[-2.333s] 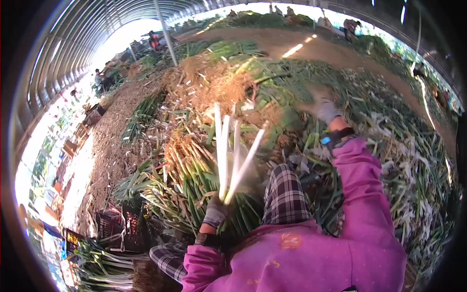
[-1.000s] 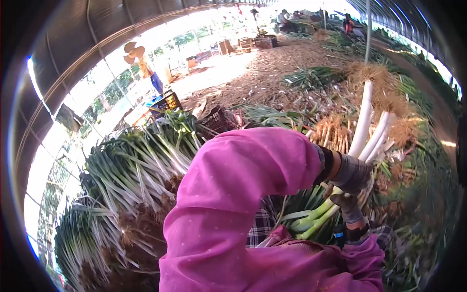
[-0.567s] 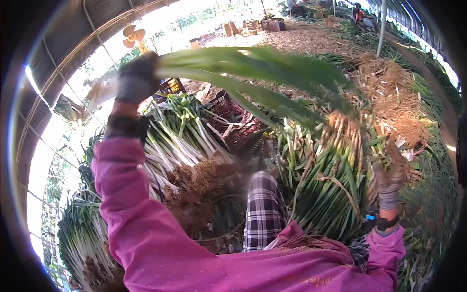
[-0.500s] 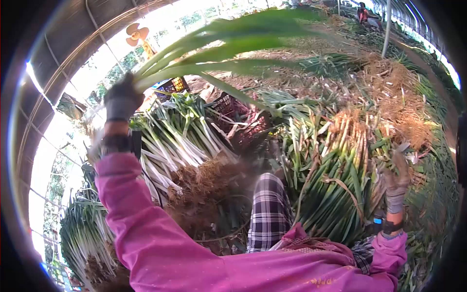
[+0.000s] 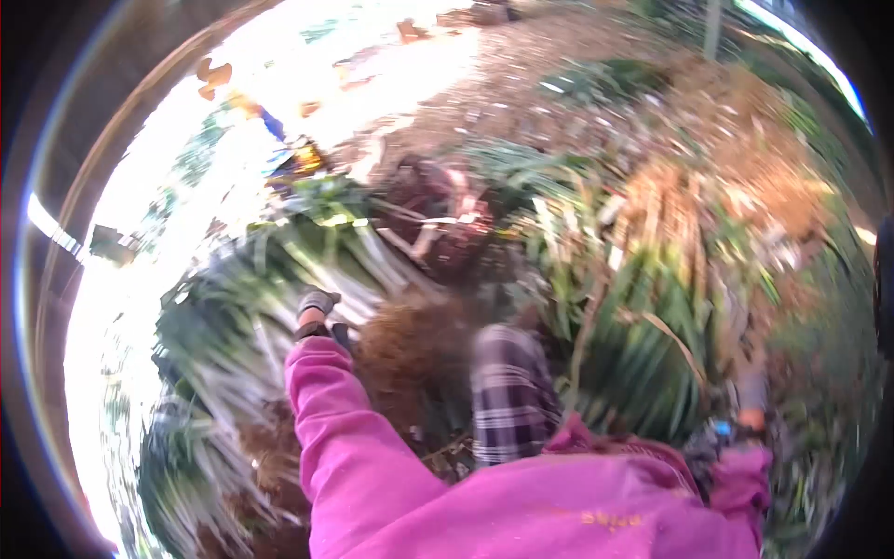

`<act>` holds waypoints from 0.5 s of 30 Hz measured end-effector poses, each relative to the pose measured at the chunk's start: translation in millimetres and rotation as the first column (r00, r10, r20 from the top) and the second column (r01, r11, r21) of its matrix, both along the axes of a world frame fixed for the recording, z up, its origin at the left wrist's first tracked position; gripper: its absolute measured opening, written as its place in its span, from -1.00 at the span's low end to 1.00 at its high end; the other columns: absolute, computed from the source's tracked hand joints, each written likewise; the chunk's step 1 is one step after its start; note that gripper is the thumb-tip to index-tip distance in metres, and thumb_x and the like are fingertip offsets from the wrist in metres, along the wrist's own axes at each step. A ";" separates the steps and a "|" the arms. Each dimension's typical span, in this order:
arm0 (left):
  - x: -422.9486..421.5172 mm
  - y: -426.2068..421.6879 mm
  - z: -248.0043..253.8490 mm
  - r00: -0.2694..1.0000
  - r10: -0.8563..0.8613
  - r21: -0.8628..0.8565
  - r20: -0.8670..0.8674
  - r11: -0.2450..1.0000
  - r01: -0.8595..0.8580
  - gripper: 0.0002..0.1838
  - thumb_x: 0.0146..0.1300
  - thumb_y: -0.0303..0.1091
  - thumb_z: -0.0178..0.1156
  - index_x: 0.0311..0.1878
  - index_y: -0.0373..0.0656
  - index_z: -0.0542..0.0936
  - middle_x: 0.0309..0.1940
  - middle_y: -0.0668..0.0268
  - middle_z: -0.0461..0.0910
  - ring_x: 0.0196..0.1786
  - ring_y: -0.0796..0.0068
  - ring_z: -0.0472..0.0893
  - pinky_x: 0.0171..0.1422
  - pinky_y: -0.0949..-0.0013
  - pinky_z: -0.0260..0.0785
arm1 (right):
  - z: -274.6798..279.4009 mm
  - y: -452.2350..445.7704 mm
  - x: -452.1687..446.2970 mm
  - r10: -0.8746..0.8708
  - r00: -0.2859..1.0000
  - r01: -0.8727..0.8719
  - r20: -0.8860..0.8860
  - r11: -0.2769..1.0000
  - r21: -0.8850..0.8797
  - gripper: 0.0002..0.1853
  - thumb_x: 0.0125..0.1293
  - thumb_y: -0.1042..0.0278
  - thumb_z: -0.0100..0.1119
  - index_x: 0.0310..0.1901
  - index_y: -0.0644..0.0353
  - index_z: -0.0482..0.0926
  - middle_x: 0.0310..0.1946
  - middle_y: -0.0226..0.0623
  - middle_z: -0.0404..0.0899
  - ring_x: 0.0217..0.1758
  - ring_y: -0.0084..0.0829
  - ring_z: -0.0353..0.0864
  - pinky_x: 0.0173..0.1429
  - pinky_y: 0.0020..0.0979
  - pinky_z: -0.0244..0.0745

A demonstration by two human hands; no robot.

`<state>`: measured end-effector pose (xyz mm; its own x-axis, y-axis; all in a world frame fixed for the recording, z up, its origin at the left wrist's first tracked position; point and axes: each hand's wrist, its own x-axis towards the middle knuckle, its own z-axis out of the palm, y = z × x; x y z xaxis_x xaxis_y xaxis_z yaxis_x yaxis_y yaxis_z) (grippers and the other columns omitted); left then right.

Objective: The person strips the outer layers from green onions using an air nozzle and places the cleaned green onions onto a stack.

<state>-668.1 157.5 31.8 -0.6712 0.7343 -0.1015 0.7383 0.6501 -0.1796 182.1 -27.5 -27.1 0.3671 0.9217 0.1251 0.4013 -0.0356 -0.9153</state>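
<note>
Spreading over the left of the frame, the largest thing before me is a stack of long, white-stemmed, green-leaved stalks (image 5: 279,265), its matted brown roots (image 5: 402,343) toward the centre. Right of centre lies a smaller pile of tan-ended, dark-green stalks (image 5: 652,349), leaves lowermost. Between them is my knee in dark plaid cloth (image 5: 507,401). My left hand (image 5: 319,300), grey-gloved, is at the stack's white stems; its fingers look curled, but blur keeps me from telling whether they hold anything. My grey-gloved right hand (image 5: 750,384), at the pile's right, is too smeared to read its fingers. I judge each stalk light, firm along the white shank, floppy and easily creased in the leaf, perhaps slick; best gripped round the shank.
</note>
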 end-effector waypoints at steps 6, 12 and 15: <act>303.8 61.0 -5.0 0.635 -0.723 0.343 0.272 0.689 0.638 -0.51 -0.04 0.04 0.20 -0.10 -0.08 0.55 -0.17 0.02 0.58 -0.08 0.05 0.57 -0.01 0.13 0.40 | -30.7 17.9 -22.0 -0.170 0.973 0.186 0.156 0.978 -0.096 -0.53 0.05 0.20 0.32 -0.01 0.20 0.45 -0.27 -0.19 0.59 -0.23 -0.36 0.57 -0.10 -0.34 0.46; 528.7 24.1 -139.1 0.490 -0.759 0.023 0.428 0.552 0.834 -0.24 -0.12 0.13 0.29 0.08 -0.23 0.42 0.01 -0.03 0.48 0.07 0.03 0.49 0.13 0.17 0.37 | -127.8 31.6 -38.7 -0.183 0.971 0.143 -0.151 0.959 -0.243 -0.59 -0.02 0.39 0.33 -0.09 0.26 0.49 -0.25 -0.22 0.58 -0.21 -0.41 0.57 -0.06 -0.40 0.46; 559.9 11.7 -167.7 0.606 -0.647 -0.070 0.463 0.655 0.752 -0.26 -0.01 0.02 0.19 0.21 -0.18 0.29 0.24 -0.01 0.25 0.26 0.02 0.30 0.27 0.15 0.21 | -132.5 37.5 -38.6 -0.174 0.976 0.147 -0.134 0.971 -0.189 -0.60 0.02 0.42 0.28 -0.05 0.28 0.47 -0.24 -0.19 0.59 -0.19 -0.39 0.58 -0.04 -0.40 0.46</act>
